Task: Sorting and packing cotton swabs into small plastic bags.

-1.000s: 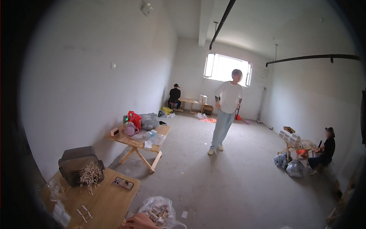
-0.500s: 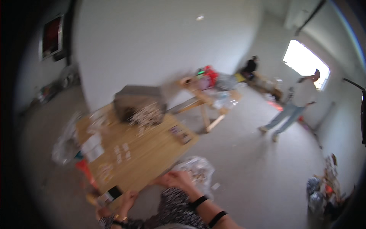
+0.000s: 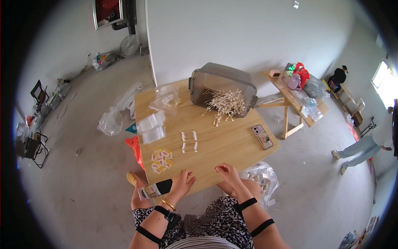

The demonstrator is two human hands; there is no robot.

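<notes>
We see the left hand (image 3: 181, 181) resting flat, fingers spread and holding nothing, on the near edge of the wooden table (image 3: 232, 143), just beside a small dark packet (image 3: 155, 189) that overhangs the table's corner. The right hand (image 3: 226, 171) sits on the same edge, fingers loosely curled; whether it pinches anything we cannot tell. Ahead of the hands lie short neat rows of cotton swabs (image 3: 189, 142), and to their left a cluster of small yellow-and-red sachets (image 3: 161, 160). At the far side a grey plastic bin (image 3: 222, 89) lies tipped on its side, its open mouth toward us, with a loose heap of swabs (image 3: 226, 104) spilling out of it onto the wood. Empty clear zip bags (image 3: 151, 127) are stacked near the left edge, with a crumpled clear bag (image 3: 166, 98) behind them. A phone (image 3: 262, 136) lies to the right, well apart from the hands
</notes>
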